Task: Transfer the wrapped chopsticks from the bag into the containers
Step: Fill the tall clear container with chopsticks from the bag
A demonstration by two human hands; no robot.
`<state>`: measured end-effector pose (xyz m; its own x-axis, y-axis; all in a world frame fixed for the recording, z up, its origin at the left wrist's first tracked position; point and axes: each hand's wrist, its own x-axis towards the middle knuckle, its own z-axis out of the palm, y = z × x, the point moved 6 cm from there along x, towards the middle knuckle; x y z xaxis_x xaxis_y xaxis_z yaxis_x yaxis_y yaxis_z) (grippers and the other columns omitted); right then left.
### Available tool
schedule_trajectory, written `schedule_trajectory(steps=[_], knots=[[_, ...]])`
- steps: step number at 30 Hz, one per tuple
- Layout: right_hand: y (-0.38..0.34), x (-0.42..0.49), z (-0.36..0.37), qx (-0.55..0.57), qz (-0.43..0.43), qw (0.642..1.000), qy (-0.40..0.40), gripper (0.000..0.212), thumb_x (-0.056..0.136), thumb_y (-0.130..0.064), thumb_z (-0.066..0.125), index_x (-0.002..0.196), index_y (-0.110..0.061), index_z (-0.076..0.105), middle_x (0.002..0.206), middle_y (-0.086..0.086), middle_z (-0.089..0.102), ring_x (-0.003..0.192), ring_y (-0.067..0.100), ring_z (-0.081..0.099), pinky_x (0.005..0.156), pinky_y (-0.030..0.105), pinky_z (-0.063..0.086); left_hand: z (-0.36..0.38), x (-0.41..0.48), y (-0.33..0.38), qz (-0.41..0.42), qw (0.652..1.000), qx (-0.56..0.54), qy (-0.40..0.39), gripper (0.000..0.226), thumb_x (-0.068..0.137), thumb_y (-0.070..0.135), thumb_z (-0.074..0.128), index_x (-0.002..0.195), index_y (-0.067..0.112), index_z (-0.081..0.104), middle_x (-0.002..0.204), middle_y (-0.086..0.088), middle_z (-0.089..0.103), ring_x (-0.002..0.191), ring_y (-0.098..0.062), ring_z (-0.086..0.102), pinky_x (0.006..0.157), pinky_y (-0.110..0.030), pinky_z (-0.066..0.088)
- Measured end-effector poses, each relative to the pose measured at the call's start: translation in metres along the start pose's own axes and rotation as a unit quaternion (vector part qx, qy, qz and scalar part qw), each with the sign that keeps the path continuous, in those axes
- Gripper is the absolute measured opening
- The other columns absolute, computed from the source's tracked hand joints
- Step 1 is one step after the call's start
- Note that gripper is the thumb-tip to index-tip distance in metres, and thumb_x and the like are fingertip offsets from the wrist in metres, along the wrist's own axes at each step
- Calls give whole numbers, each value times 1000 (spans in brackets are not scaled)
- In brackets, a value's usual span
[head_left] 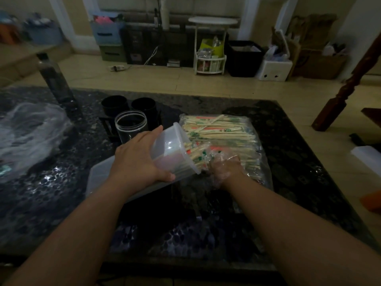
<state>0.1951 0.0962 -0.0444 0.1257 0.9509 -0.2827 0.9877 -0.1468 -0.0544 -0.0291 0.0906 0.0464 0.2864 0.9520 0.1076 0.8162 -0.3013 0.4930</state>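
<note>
Chopsticks [218, 133] fill a clear bag [262, 176] lying flat on the dark table [299, 166], right of centre in the frame. Some are already in the tub [169, 149], a translucent container tipped on its side at centre with its mouth against the pile.

Left hand [136, 159] grips the tub around its base, fingers curled over the top wall and thumb clamped on the underside. Right hand [225, 165] sits just below the tub's mouth, under the bag film among the sticks. It seems to be feeding a bundle in, but the film blurs the fingers and I cannot tell whether they are closed on anything.

Behind the tub, upper centre, stand 1 clear jar [131, 124] and 2 black cups [114, 104], all apparently empty.

Handling, as a judgement: each wrapped pair should be light and stiff, and its sleeve slick, so a loose handful will likely fan out and slide. Best hold is probably around the middle of an aligned bundle, ends squared, pushed lengthwise into the mouth. Thin film may cling or drag in with the sticks. The tub looks thin-walled, so a hard squeeze could flex it.
</note>
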Motion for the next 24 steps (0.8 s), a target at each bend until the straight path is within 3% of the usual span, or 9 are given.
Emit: schedule_trajectory(steps=[2,3,6,9,13,19,24], knots=[[-1,-6,-2,8,-5,1000,26,56,98,-35,47,148,-15,34,154,14,33,142,35,29,115,47,29,0,-1,1,0,1000,-1,-1,129,33,63,73,150,39,25,148,6,39,134,-18,37,107,-40,31],[1,-10,-3,45,7,998,38,53,99,-33,45,148,-15,34,152,15,37,139,36,34,111,45,32,0,-1,1,1,1000,1,-2,129,34,63,73,150,39,24,148,6,38,134,-18,37,107,-39,30],[2,-12,4,19,-40,998,51,44,102,-36,38,142,-19,42,141,12,50,127,31,49,97,30,38,0,-1,2,3,1000,11,-4,129,35,64,72,151,38,23,149,5,38,134,-18,37,105,-39,31],[-4,-25,2,-19,-69,997,17,43,103,-43,34,139,-21,42,145,13,45,131,32,45,107,42,36,-1,-1,2,2,1000,15,-3,129,34,63,72,151,38,24,149,5,38,134,-18,37,106,-39,31],[-12,-44,-6,-9,-60,996,62,41,96,-53,41,130,-31,48,136,7,54,117,33,56,95,45,48,-2,-2,3,1,1000,13,-4,130,36,62,78,151,37,24,150,4,38,136,-19,36,107,-41,31],[-12,-86,-6,7,-61,996,69,36,93,-39,47,123,-26,59,118,9,65,107,31,61,85,37,49,-3,-3,6,-1,1000,19,-10,125,48,48,92,151,37,23,152,4,34,138,-18,32,110,-41,28],[-14,-120,-35,-32,-97,992,68,32,86,-47,51,107,-27,65,103,2,68,98,26,64,75,32,43,-4,-5,4,-13,1000,15,-13,130,34,61,76,151,38,24,151,5,36,137,-18,35,110,-43,30]])
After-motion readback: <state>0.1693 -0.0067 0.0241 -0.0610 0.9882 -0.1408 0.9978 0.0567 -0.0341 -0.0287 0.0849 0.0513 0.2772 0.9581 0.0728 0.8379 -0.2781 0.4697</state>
